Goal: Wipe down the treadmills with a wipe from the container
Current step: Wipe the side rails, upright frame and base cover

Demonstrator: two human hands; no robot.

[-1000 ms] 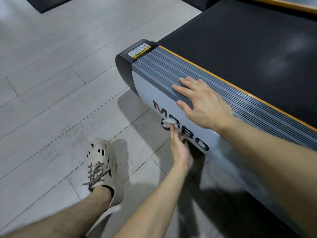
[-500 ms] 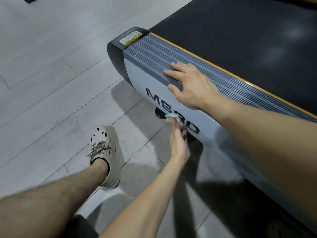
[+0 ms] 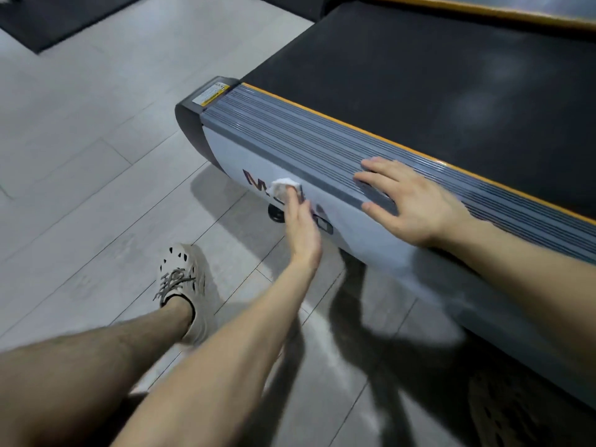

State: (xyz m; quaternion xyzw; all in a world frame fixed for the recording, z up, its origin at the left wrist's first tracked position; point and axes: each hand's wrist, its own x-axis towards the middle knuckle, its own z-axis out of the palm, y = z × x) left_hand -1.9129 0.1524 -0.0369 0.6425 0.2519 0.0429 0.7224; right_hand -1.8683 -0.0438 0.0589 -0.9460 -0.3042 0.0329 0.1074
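Observation:
The treadmill lies low on the right, with a black belt (image 3: 419, 75), a ribbed grey side rail (image 3: 290, 137) edged in orange, and a pale side panel (image 3: 354, 233) carrying a dark logo. My left hand (image 3: 301, 227) presses a small bunched white wipe (image 3: 282, 185) against the panel over the logo, fingers stretched out along the panel. The wipe shows just past the fingertips. Flat on the side rail rests my right hand (image 3: 409, 201), fingers spread and thumb over the rail's outer edge. The wipe container is out of view.
Grey plank floor spreads to the left. My left foot in a perforated beige shoe (image 3: 183, 285) stands near the panel. A black mat (image 3: 58, 17) lies at the top left. An orange edge of another machine (image 3: 483, 8) runs along the top right.
My left hand has slid the wipe up and toward the rear end of the panel, onto the logo's first letters. My right hand stays flat on the rail. The view has shifted.

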